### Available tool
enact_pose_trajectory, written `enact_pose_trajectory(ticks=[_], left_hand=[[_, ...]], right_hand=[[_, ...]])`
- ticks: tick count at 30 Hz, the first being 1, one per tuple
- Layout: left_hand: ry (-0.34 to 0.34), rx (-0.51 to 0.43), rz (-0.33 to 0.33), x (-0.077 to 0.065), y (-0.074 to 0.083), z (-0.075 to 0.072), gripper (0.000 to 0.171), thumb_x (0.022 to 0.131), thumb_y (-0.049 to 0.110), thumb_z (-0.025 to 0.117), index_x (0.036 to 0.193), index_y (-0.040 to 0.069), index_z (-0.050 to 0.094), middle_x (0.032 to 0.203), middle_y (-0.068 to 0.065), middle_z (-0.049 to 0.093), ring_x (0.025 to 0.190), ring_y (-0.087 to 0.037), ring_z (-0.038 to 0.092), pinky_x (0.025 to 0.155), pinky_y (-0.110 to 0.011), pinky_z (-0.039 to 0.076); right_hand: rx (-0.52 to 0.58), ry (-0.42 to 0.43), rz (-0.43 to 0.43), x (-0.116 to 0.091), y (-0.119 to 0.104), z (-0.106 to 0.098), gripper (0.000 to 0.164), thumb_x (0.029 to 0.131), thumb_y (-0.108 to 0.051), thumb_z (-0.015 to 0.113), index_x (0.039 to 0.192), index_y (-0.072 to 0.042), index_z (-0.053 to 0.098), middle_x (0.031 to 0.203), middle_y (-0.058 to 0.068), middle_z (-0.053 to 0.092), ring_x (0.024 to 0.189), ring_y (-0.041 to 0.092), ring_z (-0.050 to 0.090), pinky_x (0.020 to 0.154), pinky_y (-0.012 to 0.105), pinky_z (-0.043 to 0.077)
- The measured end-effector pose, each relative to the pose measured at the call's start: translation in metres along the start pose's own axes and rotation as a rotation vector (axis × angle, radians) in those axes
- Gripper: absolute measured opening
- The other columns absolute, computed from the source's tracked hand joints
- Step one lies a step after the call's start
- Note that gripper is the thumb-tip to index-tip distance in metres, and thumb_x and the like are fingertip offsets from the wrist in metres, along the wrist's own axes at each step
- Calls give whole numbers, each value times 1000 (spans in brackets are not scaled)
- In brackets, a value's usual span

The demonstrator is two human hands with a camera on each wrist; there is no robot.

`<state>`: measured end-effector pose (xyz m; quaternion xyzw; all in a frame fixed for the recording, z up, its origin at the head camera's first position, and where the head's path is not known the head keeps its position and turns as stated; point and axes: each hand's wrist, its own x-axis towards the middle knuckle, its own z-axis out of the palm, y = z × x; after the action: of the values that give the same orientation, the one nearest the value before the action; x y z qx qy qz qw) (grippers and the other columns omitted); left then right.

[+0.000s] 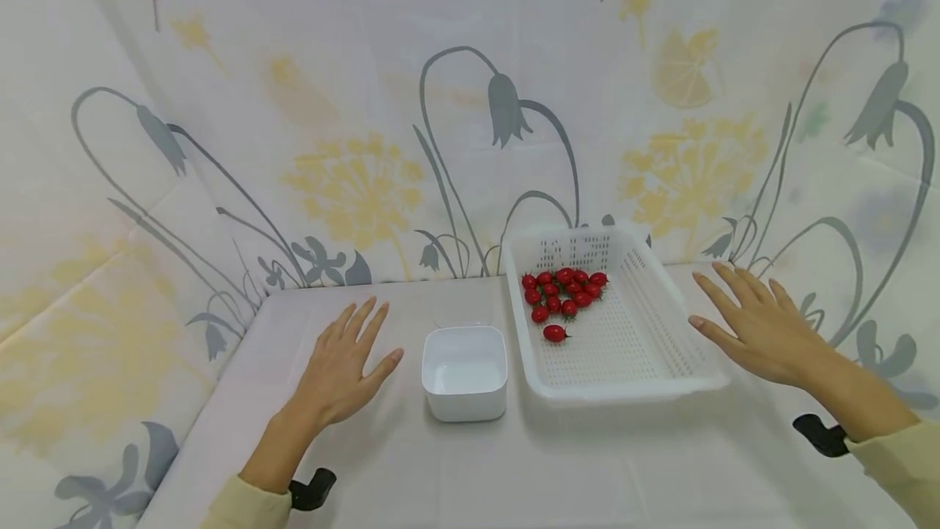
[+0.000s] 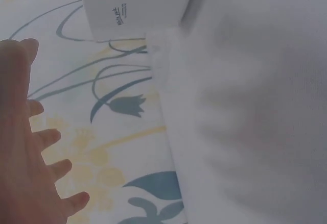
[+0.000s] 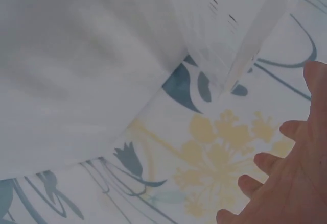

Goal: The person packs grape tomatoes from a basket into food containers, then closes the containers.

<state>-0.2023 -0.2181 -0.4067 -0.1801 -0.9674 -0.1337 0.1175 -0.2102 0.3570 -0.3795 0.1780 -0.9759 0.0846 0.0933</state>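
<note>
My left hand (image 1: 339,374) hovers palm down over the table, its fingers spread and holding nothing. Just right of it stands a square white container (image 1: 464,405) with nothing inside; its side (image 2: 135,9) shows small dark print in the left wrist view. My right hand (image 1: 764,325), also spread and holding nothing, is beside the right wall of a white perforated basket (image 1: 631,390). Several small red tomatoes (image 1: 573,288) with green stems cluster at the basket's back left. One tomato (image 1: 555,334) lies apart, nearer the front.
A white cloth covers the table (image 1: 558,472). Behind it hangs a pale curtain (image 1: 352,64) printed with grey and yellow flowers, which also runs down both sides. The container stands close to the basket's left wall. Each wrist wears a black strap mount (image 1: 312,490).
</note>
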Motion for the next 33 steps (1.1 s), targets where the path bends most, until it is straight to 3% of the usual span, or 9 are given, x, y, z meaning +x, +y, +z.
enact_pose_trajectory(ticks=[7,11,17,20,24,29,33], left_hand=[[24,-64,2,3,6,3,75,104,56,48,163,16,25,167,-12,26,152,-41,22,117,-70,24],[38,-152,4,5,10,3,73,104,52,52,162,14,28,165,-12,31,149,-40,29,115,-70,29],[-10,-350,-17,9,18,9,68,105,41,56,160,10,31,162,-16,35,147,-40,33,116,-66,32],[-26,-429,-27,13,24,12,65,105,34,58,159,7,33,159,-17,38,140,-41,43,110,-60,43],[-15,-502,-56,18,31,15,60,104,24,60,156,6,37,155,-18,44,125,-38,57,93,-51,58],[-9,-562,-93,25,38,19,57,102,17,62,154,4,41,149,-17,51,116,-32,63,88,-47,60],[-17,-593,-159,29,41,22,54,101,14,63,151,5,45,145,-15,56,113,-30,65,83,-41,61]], right_hand=[[33,4,-19,6,-13,3,73,107,-43,49,164,-10,18,165,28,14,150,54,10,120,72,-4],[53,7,-27,11,-21,4,72,106,-43,51,162,-8,22,163,29,18,146,57,16,119,74,0],[78,33,-70,19,-31,4,71,104,-39,58,158,-3,30,159,32,25,137,61,27,108,78,21],[98,39,-76,23,-35,2,70,102,-37,62,156,-2,34,158,31,28,137,60,30,107,77,25],[130,13,-79,30,-43,-2,72,100,-37,65,156,-2,34,158,31,30,138,58,31,106,77,28],[197,-22,-92,40,-51,-11,72,100,-33,67,155,1,34,155,31,32,137,56,33,105,76,32],[286,-57,-73,49,-55,-16,72,101,-31,66,154,3,33,155,31,31,140,55,30,108,75,30]])
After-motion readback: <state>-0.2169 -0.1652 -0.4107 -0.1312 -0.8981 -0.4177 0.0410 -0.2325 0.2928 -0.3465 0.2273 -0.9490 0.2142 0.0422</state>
